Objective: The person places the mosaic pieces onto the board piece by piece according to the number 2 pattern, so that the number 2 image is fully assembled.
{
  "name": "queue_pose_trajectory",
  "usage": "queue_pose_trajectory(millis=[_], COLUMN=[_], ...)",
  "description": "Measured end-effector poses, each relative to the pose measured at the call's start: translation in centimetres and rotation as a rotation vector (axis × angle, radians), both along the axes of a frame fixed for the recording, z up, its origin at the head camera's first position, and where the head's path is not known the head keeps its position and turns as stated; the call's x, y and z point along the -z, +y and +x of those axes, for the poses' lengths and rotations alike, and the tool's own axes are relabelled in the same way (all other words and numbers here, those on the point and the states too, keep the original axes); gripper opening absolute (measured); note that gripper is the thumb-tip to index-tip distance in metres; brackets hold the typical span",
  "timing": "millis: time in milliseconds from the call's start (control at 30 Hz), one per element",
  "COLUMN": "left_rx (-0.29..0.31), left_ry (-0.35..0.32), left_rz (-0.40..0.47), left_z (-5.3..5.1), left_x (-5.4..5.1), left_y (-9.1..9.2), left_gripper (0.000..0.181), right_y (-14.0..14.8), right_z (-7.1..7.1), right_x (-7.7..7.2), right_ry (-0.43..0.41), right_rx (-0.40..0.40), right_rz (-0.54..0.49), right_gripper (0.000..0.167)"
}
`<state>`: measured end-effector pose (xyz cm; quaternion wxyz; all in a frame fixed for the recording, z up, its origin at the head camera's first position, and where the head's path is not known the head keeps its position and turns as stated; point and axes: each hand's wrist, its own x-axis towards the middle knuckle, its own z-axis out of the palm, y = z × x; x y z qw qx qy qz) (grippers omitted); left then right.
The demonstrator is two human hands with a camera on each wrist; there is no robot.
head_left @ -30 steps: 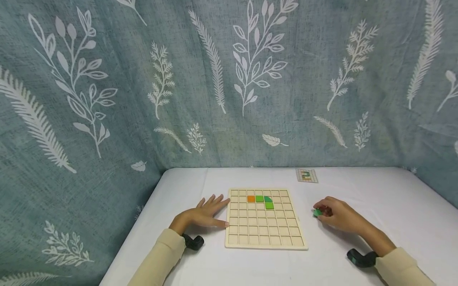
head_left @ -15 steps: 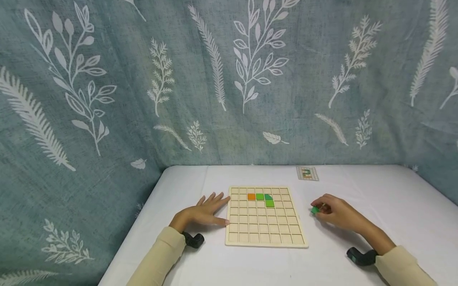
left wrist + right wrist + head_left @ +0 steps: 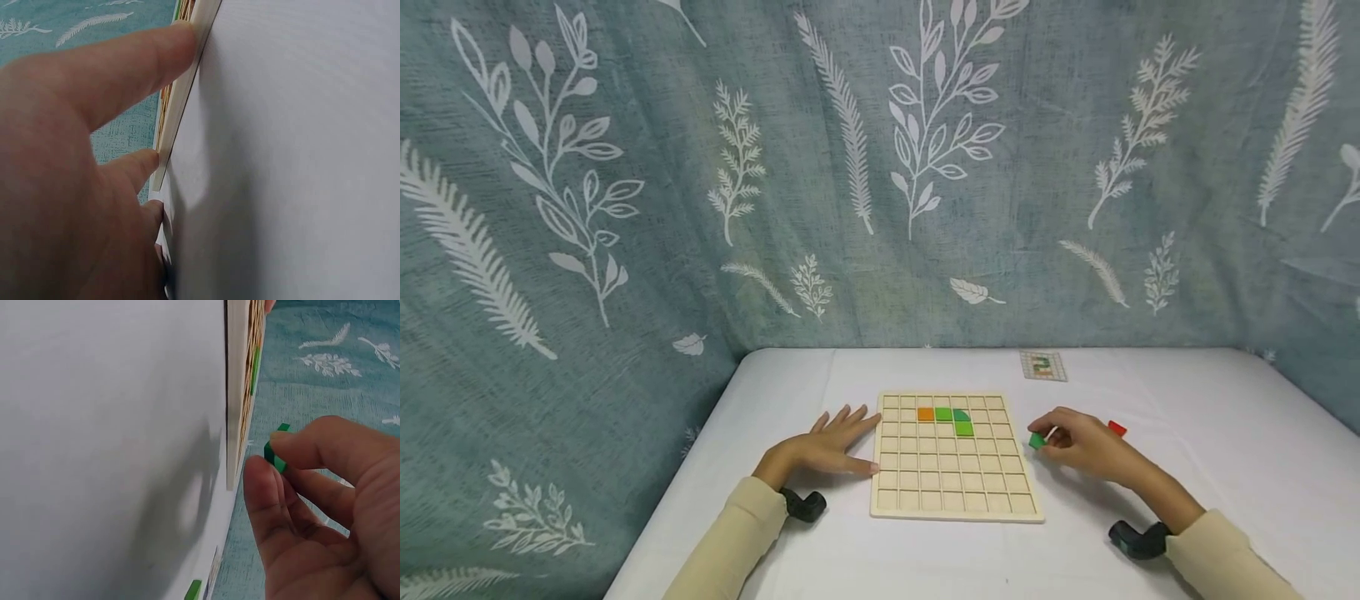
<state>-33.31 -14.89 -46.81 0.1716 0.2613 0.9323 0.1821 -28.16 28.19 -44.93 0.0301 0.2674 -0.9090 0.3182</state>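
My right hand (image 3: pixel 1086 446) pinches a small green tile (image 3: pixel 1037 440) between thumb and fingertips, just right of the wooden grid board (image 3: pixel 922 475). Seen from the right wrist, this green tile (image 3: pixel 277 456) stands on edge in the pinch, raised off the table. On the board's upper part sit an orange square tile (image 3: pixel 926 414), a green square tile (image 3: pixel 943 414), a dark green rounded tile (image 3: pixel 962 414) and, below that, another green square tile (image 3: pixel 964 428). My left hand (image 3: pixel 823 450) lies spread at the board's left side, its thumb and a fingertip touching the edge.
Behind the right hand a red piece (image 3: pixel 1117 428) lies on the white table (image 3: pixel 955 558). A small pattern card (image 3: pixel 1042 366) rests at the back. Low in the right wrist view a green piece (image 3: pixel 194 589) shows on the table. A leaf-printed curtain (image 3: pixel 865 167) hangs behind.
My right hand has moved left toward the board with the green tile in its pinch. The red piece has come into sight behind it. The left hand stays put.
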Motion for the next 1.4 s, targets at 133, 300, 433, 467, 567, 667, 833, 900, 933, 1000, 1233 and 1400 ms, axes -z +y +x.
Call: queue_pose_trajectory(millis=[133, 300, 433, 467, 567, 667, 833, 900, 933, 1000, 1233, 1400], left_rx=[0.0, -0.003, 0.0, 0.002, 0.004, 0.007, 0.007, 0.009, 0.011, 0.017, 0.008, 0.011], left_ry=[-0.006, -0.003, -0.009, -0.01, -0.01, -0.009, 0.003, 0.008, 0.008, 0.01, 0.0, -0.004], left_rz=[0.0, -0.01, -0.004, -0.002, 0.0, -0.002, -0.006, -0.003, -0.003, -0.006, 0.007, 0.006], left_z=[-0.1, -0.1, 0.1, 0.1, 0.3, 0.3, 0.1, 0.0, 0.0, 0.0, 0.0, 0.0], left_x=[0.3, 0.7, 0.8, 0.8, 0.7, 0.6, 0.2, 0.1, 0.0, -0.2, -0.4, 0.0], left_y=[0.0, 0.0, 0.0, 0.0, 0.1, 0.1, 0.0, 0.0, 0.0, 0.0, -0.3, -0.2], left_gripper=[0.094, 0.094, 0.094, 0.094, 0.094, 0.094, 0.093, 0.093, 0.093, 0.093, 0.092, 0.092], right_y=[-0.7, -1.9, -3.0, -3.3, -4.0, -4.8, -5.7, -5.9, -6.0, -6.3, -7.5, -7.7], right_z=[-0.1, -0.4, -0.8, -0.9, -1.1, -1.4, -2.3, -2.5, -2.7, -2.8, -3.2, -3.2], right_x=[-0.1, -0.2, 0.0, 0.0, 0.0, 0.0, -0.4, -0.6, -0.7, -0.8, -0.5, 0.1], right_ry=[-0.005, -0.036, -0.053, -0.059, -0.066, -0.08, -0.067, -0.066, -0.072, -0.089, -0.149, -0.186], right_rx=[-0.009, -0.022, -0.033, -0.033, -0.035, -0.027, -0.037, -0.042, -0.042, -0.044, -0.019, 0.004], right_rz=[0.012, 0.009, -0.004, -0.007, -0.014, -0.012, -0.011, -0.014, -0.019, -0.026, -0.076, -0.088], right_gripper=[0.029, 0.03, 0.03, 0.03, 0.031, 0.031, 0.031, 0.031, 0.032, 0.032, 0.033, 0.033])
